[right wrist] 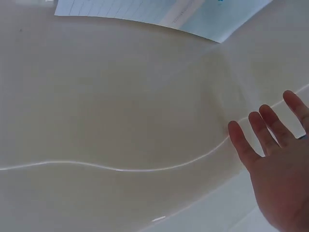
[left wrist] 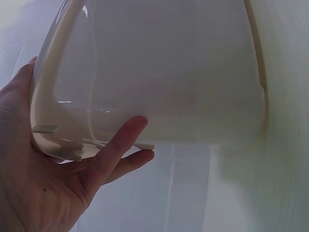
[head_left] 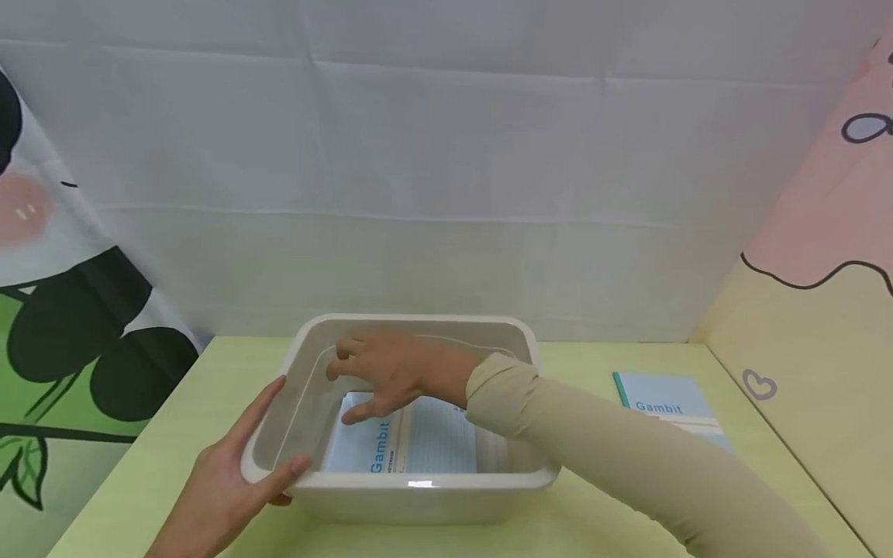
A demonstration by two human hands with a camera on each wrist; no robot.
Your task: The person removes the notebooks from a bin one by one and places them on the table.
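A white plastic basin (head_left: 418,496) stands on the table. My left hand (head_left: 223,473) holds its near left corner, and in the left wrist view that hand's fingers (left wrist: 120,140) reach under the rim against the outer wall. Inside the basin lies a light blue notebook (head_left: 436,446) marked "Gambit", its upper part overlapped by my right hand and sleeve. My right hand (head_left: 391,368) hovers within the basin with its fingers spread and nothing in them. In the right wrist view, the notebook's edge (right wrist: 203,29) shows apart from the fingertips.
Another light blue "Gambit" notebook (head_left: 659,391) with a green spine lies on the pale yellow-green table (head_left: 586,360), right of the basin. A white cloth (head_left: 446,155) hangs behind. Printed cartoon panels stand at the left (head_left: 84,333) and right (head_left: 816,325).
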